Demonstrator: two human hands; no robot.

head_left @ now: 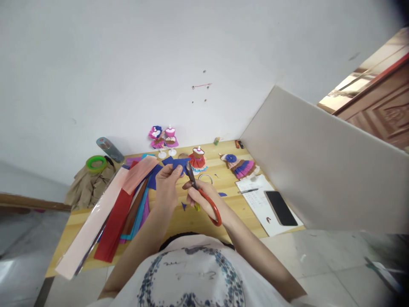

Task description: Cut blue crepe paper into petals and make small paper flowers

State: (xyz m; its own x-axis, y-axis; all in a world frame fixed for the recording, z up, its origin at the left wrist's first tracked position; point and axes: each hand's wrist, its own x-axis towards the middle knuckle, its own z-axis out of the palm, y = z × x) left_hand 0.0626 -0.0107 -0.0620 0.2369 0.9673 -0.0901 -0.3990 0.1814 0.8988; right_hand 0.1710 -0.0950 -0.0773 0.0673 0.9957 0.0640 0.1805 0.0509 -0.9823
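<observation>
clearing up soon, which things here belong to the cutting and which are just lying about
Seem part of it:
blue piece, in the left hand
scissors, in the right hand
coloured strips, probably

Seem just lying about:
phone
pen
green ring
tan cloth

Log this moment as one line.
left hand: holds blue paper | right hand: holds orange-handled scissors, blades by paper | nearby: dressed miniature mannequin
</observation>
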